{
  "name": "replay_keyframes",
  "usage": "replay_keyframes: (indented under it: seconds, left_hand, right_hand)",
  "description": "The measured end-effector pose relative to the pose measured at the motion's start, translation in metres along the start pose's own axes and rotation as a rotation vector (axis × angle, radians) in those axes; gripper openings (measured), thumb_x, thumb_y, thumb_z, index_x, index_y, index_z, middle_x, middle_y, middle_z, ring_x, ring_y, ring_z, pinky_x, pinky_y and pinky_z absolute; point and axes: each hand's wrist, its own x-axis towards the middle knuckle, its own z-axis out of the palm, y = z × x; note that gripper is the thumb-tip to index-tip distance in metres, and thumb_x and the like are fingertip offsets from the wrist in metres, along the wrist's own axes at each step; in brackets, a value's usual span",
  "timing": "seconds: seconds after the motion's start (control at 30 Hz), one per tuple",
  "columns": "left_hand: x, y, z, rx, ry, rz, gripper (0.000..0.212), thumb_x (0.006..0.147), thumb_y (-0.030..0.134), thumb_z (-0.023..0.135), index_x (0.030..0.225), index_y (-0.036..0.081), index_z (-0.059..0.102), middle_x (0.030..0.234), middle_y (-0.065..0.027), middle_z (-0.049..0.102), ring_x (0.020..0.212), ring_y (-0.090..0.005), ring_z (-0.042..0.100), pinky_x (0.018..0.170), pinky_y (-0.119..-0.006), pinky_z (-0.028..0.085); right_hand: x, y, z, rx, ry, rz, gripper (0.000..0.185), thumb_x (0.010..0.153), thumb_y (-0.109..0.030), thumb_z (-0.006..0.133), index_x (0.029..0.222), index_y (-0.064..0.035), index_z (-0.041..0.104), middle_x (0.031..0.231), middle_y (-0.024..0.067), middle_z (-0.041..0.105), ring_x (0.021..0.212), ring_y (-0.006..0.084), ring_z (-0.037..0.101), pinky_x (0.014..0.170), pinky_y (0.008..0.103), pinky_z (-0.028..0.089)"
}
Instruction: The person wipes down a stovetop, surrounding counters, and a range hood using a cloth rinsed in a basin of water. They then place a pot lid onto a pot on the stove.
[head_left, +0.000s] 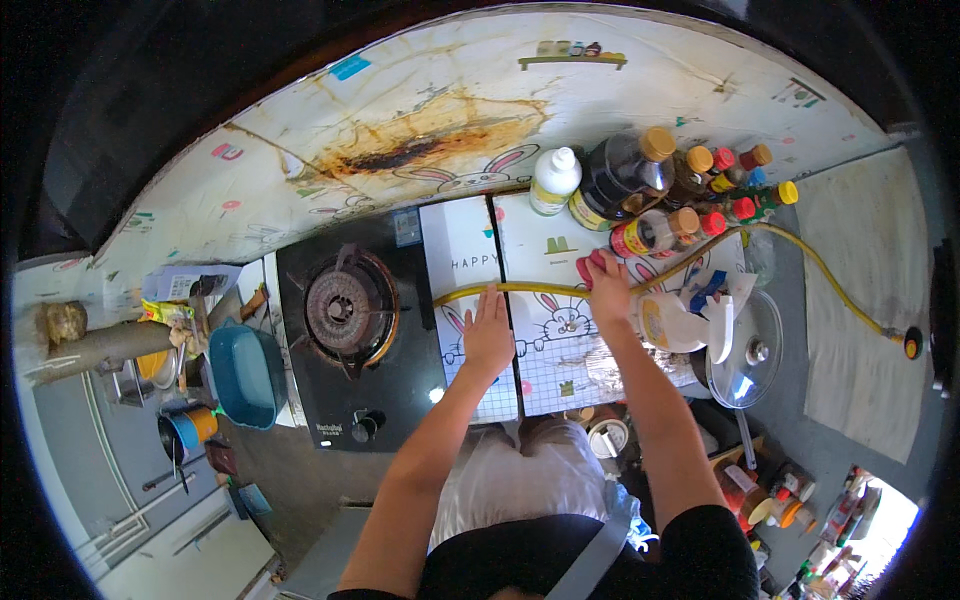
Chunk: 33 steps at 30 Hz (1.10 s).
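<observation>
My left hand (489, 337) lies on the patterned counter covering with its fingers extended, the fingertips at the yellow gas hose (525, 286). A red cloth or sponge (583, 271) is held in my right hand (611, 289), right beside the hose and in front of the bottles. The hose runs from the edge of the black gas stove (409, 322), across the covering (555, 382) and past the bottles, to a fitting at the far right. Whether my left fingers press on the hose or only touch it, I cannot tell.
Behind my right hand stand a white bottle (555, 184), a large dark sauce bottle (626, 176) and several smaller ones. A white spray bottle (667, 322) and a pan with a glass lid (750, 349) are at the right. Left of the stove is a blue basin (246, 375).
</observation>
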Motion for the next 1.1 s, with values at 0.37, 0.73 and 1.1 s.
replay_keyframes:
  seconds: [0.37,0.73,1.1]
  left_hand:
    - [-0.001,-0.011,0.002,-0.023,0.105,0.0,0.051,0.087,0.009,0.048,0.136,-0.003,0.045,0.152,-0.0218,0.028,0.139,-0.0361,0.031,0.11,-0.05,0.032]
    - [-0.011,-0.017,0.018,-0.046,0.124,-0.034,0.062,0.08,0.014,0.064,0.135,-0.007,0.042,0.146,-0.0372,0.022,0.137,-0.0507,0.027,0.109,-0.056,0.03]
    - [-0.028,-0.003,0.038,-0.111,0.063,-0.089,0.067,0.083,0.014,0.06,0.14,-0.009,0.033,0.149,-0.0341,0.022,0.139,-0.0472,0.026,0.109,-0.054,0.031]
  right_hand:
    - [0.043,-0.07,0.006,0.55,-0.035,-0.021,0.034,0.079,-0.002,0.063,0.113,-0.0043,0.065,0.133,0.0184,0.051,0.114,0.0376,0.054,0.097,0.0417,0.045]
    - [0.054,-0.141,0.052,0.251,-0.285,-0.155,0.057,0.09,0.002,0.043,0.146,-0.0023,0.033,0.158,0.0191,0.011,0.143,0.0379,0.023,0.112,0.0361,0.034]
    - [0.098,-0.176,0.1,0.449,-0.168,-0.499,0.055,0.085,-0.001,0.051,0.139,-0.0044,0.044,0.153,0.018,0.029,0.137,0.0377,0.036,0.108,0.0392,0.04]
